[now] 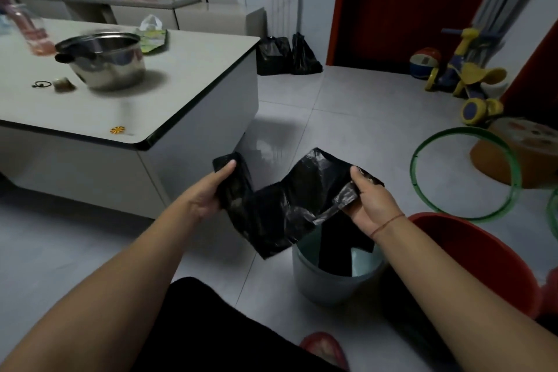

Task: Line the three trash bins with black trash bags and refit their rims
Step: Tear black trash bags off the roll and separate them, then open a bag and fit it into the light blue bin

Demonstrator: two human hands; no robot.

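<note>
I saw both forearms (142, 254) bare, a thin red string bracelet (388, 222) just behind the right hand (367, 205), black clothing (211, 326) and a red slipper (324, 347) below it.

Both bare forearms reach forward, the left hand (211, 193) and the right hand (370, 199) each pinching the black bag (280, 205), thumbs on top.

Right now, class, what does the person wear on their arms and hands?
No sleeves or gloves show. A thin red string bracelet circles the wrist of the right hand; the left hand wears nothing visible.
</note>
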